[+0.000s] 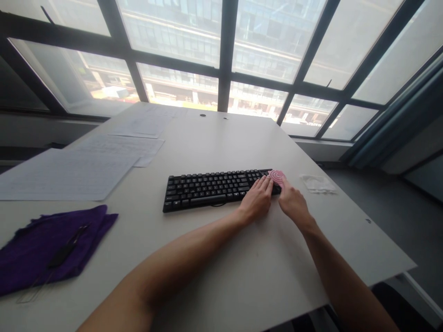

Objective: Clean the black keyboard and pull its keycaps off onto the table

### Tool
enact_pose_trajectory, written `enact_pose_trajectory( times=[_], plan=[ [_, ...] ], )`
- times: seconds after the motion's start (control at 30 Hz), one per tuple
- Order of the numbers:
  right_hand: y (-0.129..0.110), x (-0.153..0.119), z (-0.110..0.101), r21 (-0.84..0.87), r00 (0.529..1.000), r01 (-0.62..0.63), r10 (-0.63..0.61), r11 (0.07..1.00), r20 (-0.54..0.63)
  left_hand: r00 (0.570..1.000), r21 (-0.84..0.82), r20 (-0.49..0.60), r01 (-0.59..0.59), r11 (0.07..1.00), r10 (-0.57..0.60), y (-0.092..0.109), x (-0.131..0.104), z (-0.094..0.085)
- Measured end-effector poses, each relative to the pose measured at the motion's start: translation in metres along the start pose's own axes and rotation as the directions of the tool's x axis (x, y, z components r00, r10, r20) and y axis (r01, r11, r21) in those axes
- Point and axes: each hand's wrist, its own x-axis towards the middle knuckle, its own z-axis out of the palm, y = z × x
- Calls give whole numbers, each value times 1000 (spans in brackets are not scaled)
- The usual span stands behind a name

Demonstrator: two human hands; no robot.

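On my feed, the right hand point(292, 203) grips a pink disc point(277, 177) at the keyboard's right end. The left hand point(258, 198) lies open, fingers together, on the keys just beside it. The black keyboard point(207, 189) sits on a white table point(221, 143). To my right lies a tissue point(318, 184); to my left, papers point(83, 161) and a purple cloth point(31, 242).

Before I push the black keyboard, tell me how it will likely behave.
The black keyboard will probably move as one stiff piece, given its straight, slab-like body. Tipping seems unlikely: it lies low and flat. The left hand on its right end may hold it back.
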Motion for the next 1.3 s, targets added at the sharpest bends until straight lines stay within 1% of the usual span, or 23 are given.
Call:
enact_pose_trajectory(
  times=[0.1, 0.23, 0.3, 0.4, 0.47, 0.53, 0.6, 0.7, 0.83, 0.93, 1.03, 1.13, 1.2, 1.3],
  plan=[
    [4, -1, -3, -21, 1000, -1, 1, 1000, 8, 1000, 1, -5, 4, 1000, -4, 0, 0, 2],
    [6, 0, -3, -42, 997, 3, 1, 999, 79, 1000, -7, -1, 8, 1000, -8, 2, 1, 5],
    [6, -1, -4, -51, 995, 3, 2, 999, 97, 1000, -13, 4, 2, 1000, -2, 3, 2, 6],
    [3, -4, -5, -62, 998, -7, 11, 998, 59, 1000, -18, 7, -7, 1000, 7, 4, 2, 5],
    [0, -6, -7, -59, 1000, -1, 2, 998, 13, 1000, -15, -8, -1, 1000, 1, 5, 2, 3],
    [-3, -9, -8, -41, 1000, 16, -16, 999, 1, 1000, -7, -30, 5, 1000, -5, 5, 2, 0],
    [-5, -11, -8, -20, 999, 36, -35, 999, 35, 999, 1, -33, 1, 1000, -1, 5, 1, -2],
    [-6, -12, -7, -17, 994, 60, -59, 998, 95, 1000, 14, -4, -11, 1000, 11, 4, 1, -3],
    [-6, -12, -5, -63, 991, 64, -56, 996, 122, 999, 18, 29, -37, 999, 37, 3, 2, 1],
    [-8, -13, -5, -91, 991, 46, -35, 995, 127, 999, 26, 37, -31, 999, 30, 3, 3, 4],
    [-13, -14, -5, -97, 995, 3, 7, 995, 95, 999, 36, 28, -19, 999, 18, 5, 3, 3],
    [-19, -15, -5, -78, 1000, -24, 25, 997, 17, 1000, 30, -3, 8, 1000, -8, 6, 3, -2],
    [-21, -13, -3, -51, 1000, -6, 6, 999, -17, 999, 28, -19, 27, 999, -26, 6, 3, -4],
    [-21, -7, 3, -17, 999, 26, -27, 1000, -33, 998, 42, -22, 53, 998, -52, 6, 4, -5]
  ],
)
